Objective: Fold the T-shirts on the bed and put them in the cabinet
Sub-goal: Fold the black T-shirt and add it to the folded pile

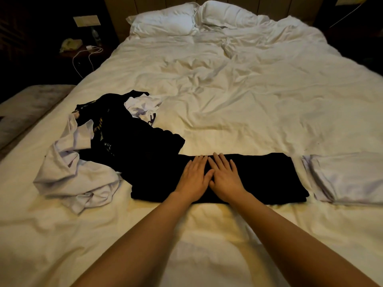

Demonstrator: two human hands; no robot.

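Note:
A black T-shirt (265,179) lies folded into a long strip across the near part of the bed (238,104). My left hand (194,177) and my right hand (224,176) rest flat on its middle, side by side, fingers straight and thumbs touching. To the left lies a loose heap of unfolded shirts: a black printed one (128,133) tangled with a crumpled white one (76,172) and another white one (143,108). A folded white T-shirt (348,179) lies flat at the right edge, next to the black strip. The cabinet is out of view.
Two white pillows (165,20) lie at the headboard. A dark nightstand (83,50) at the far left carries a white cable, a bottle and a yellowish cloth. A second mattress edge (24,108) runs along the left. The duvet is rumpled.

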